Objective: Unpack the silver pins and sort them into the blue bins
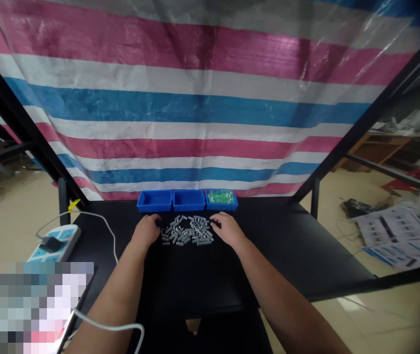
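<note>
A loose pile of small grey cylinders (188, 230), like little metal pins or battery-shaped pieces, lies on the black table. At its left edge rests my left hand (148, 229), fingers curved inward and a gap between thumb and fingers. My right hand (228, 228) is at the pile's right edge, its thumb and fingers apart and pointing toward the cylinders. I see nothing held in either hand; some fingertips are hard to make out. Behind the pile stand a left blue bin (154, 207), a middle blue bin (189, 207) and a right blue bin (222, 207) with green-and-clear contents.
On the left are a white power strip (70, 242) with a black plug (50, 244), a white cable (112, 233) and a pixelated screen-like device (47, 309). A striped sheet (202, 108) hangs behind the black table (298, 246). Black frame posts (315, 196) flank it.
</note>
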Tool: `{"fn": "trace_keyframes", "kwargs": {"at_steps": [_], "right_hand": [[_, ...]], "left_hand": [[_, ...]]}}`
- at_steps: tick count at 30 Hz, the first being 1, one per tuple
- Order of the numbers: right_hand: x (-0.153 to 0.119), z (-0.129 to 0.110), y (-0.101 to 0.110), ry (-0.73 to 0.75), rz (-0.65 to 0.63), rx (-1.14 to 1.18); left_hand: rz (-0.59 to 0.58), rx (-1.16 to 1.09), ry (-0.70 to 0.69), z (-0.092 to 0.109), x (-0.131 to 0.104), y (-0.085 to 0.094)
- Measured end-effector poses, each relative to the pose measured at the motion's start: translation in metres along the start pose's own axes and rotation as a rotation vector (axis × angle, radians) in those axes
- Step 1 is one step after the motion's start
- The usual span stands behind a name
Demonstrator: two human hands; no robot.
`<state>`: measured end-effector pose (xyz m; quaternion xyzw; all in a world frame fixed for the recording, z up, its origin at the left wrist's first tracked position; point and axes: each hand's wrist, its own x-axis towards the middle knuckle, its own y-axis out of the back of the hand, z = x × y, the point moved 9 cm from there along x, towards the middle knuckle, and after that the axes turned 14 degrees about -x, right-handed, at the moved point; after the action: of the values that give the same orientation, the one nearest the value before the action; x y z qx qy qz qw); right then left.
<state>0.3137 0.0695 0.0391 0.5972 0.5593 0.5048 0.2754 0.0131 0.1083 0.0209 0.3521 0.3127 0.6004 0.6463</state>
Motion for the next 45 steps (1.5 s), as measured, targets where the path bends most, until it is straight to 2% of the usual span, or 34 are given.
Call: {"fn": "trace_keyframes", "kwargs": {"at_steps": [4, 6, 12, 18, 24, 29, 33, 35, 39, 42, 45], "right_hand": [[0.023, -0.001, -0.022, 0.05, -0.186, -0.073], [0.026, -0.002, -0.025, 0.065, -0.225, -0.038], [0.019, -0.007, -0.016, 0.139, -0.214, 0.006], [0.017, -0.022, -0.013, 0.251, -0.251, 0.016], [0.024, -0.022, -0.009, 0.19, -0.25, 0.057], [0.061, -0.033, 0.003, 0.166, -0.121, 0.172], [0.102, -0.039, 0.001, 0.109, -0.047, 0.133], [0.111, -0.037, -0.001, 0.066, -0.044, 0.076], [0.098, -0.033, -0.003, 0.027, -0.104, 0.013], [0.075, -0.025, -0.017, -0.03, -0.233, -0.002], [0.06, -0.022, -0.032, -0.072, -0.293, -0.025]], "left_hand": [[0.028, -0.043, 0.0, -0.005, 0.001, -0.005], [0.054, -0.096, -0.031, -0.005, 0.0, -0.005], [0.099, -0.3, -0.079, -0.003, -0.005, -0.005], [0.101, -0.408, -0.12, 0.001, 0.001, -0.013], [0.095, -0.416, -0.235, 0.012, 0.002, -0.016], [0.089, -0.438, -0.266, 0.017, 0.001, -0.015], [0.073, -0.457, -0.253, 0.015, 0.001, -0.018], [0.065, -0.469, -0.262, 0.015, 0.001, -0.018], [0.065, -0.515, -0.284, 0.018, -0.001, -0.014], [0.077, -0.544, -0.299, 0.023, -0.003, -0.01], [0.074, -0.563, -0.303, 0.027, -0.003, -0.01]]}}
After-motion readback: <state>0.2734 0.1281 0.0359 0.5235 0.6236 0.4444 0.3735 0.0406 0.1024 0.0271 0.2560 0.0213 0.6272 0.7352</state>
